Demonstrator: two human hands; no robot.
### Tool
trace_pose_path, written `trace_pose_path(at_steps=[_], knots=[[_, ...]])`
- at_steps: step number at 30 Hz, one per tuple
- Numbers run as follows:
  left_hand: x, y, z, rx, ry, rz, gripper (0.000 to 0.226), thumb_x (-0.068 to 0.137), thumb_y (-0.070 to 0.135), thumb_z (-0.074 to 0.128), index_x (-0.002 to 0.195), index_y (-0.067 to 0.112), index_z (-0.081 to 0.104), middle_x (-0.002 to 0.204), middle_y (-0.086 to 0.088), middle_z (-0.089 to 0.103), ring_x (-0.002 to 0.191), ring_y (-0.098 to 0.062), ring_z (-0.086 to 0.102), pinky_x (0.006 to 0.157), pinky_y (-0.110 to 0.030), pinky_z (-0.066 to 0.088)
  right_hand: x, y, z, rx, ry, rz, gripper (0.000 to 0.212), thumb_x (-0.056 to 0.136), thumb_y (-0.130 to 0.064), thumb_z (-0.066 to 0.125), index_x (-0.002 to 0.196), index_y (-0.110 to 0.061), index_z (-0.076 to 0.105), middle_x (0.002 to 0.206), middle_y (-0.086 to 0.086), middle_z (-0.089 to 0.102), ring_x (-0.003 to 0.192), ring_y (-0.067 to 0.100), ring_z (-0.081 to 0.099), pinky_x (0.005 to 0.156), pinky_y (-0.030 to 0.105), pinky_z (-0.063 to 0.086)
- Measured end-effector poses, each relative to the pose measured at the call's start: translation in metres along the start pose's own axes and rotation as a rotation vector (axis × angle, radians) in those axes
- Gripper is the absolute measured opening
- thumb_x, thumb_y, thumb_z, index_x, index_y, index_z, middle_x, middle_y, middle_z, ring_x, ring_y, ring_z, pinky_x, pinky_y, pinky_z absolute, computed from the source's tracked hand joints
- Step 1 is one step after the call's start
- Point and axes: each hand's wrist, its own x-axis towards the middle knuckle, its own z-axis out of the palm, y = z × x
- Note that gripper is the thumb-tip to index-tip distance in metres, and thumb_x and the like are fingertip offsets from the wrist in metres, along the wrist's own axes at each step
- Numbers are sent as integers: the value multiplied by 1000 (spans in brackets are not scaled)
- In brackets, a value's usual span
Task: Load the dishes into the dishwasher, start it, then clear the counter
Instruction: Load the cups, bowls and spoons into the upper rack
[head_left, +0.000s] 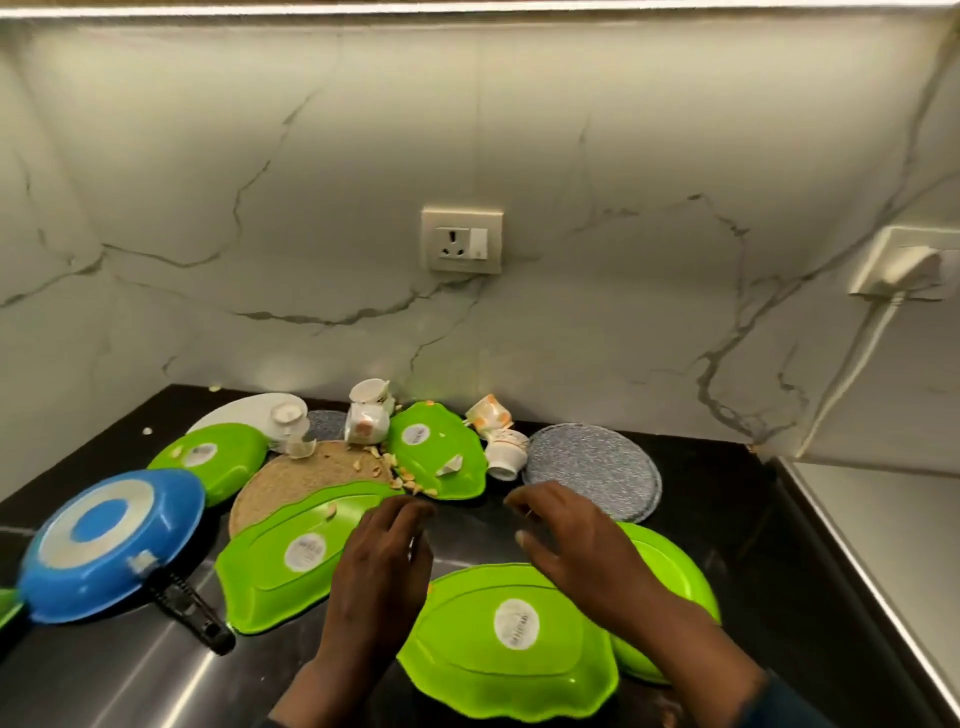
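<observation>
We see the left hand (382, 561) and the right hand (576, 545) hovering over the dark worktop (727, 499), fingers loosely curled and gripping nothing. Green plates lie upside down: one (291, 556) under the left hand, one (511, 639) at the front edge, another (436, 449) toward the back beside toppled cups (501, 436). A blue pan (111, 543) rests inverted near the left edge.

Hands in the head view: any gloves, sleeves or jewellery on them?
Both the left hand and right hand are bare, with no gloves. No rings or watch show. A dark blue sleeve edge covers the right forearm; the left forearm shows no sleeve in frame.
</observation>
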Motion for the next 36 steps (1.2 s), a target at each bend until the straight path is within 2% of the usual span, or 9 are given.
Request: trace_pose_path(at_steps=[5,10,14,17,22,26,31,34,36], knots=[[24,-56,2,69,-45,-114,26,83,20,51,106,17,62,108,-1,61,96,-25,58,81,-34,44,56,14,42,-103,-30,-26,44,81,-29,58,124,-21,55,114,3,59,100,25,59,82,41,51],[46,-83,19,91,-136,-107,38,81,9,65,117,13,58,118,-7,58,101,-29,57,84,-38,50,96,41,75,-317,-119,27,60,80,-23,64,137,-20,47,133,8,48,117,32,48,95,42,44],[61,-83,45,50,-239,-45,49,85,16,60,132,14,50,139,-10,46,122,-31,48,99,-40,45,108,61,87,-451,-228,185,64,88,-26,59,146,-32,34,159,6,11,142,36,13,107,46,31],[70,-71,61,72,-322,2,54,88,18,53,141,19,40,153,-6,29,132,-27,36,106,-36,36,113,78,94,-421,-313,296,63,91,-31,57,147,-39,29,161,-3,-8,145,35,-2,110,52,28],[75,-67,81,46,-398,20,53,90,20,50,141,22,38,155,-5,23,133,-26,34,106,-34,33,119,88,101,-295,-133,288,48,83,-34,70,126,-34,49,150,-1,19,130,30,27,100,43,42],[72,-70,92,30,-417,31,50,90,23,49,140,23,39,155,-4,24,132,-24,35,105,-35,35,130,87,105,-295,-29,317,41,78,-34,75,108,-22,48,132,1,30,115,27,35,85,42,48],[69,-72,98,16,-381,64,48,85,22,52,133,21,48,148,-9,38,124,-29,48,95,-40,48,138,99,115,-289,33,448,66,71,-15,70,130,-13,39,122,12,36,110,33,42,85,40,46],[69,-72,96,-7,-379,59,48,85,21,54,133,20,49,147,-8,38,124,-28,47,96,-41,47,136,93,113,-28,202,573,55,67,-16,72,115,-10,46,108,12,56,96,32,54,75,36,44],[70,-71,97,-19,-357,70,48,83,19,57,130,18,51,144,-8,43,121,-29,50,93,-41,50,131,80,104,255,343,740,47,75,-19,72,116,-16,49,104,6,61,88,25,59,71,35,49]])
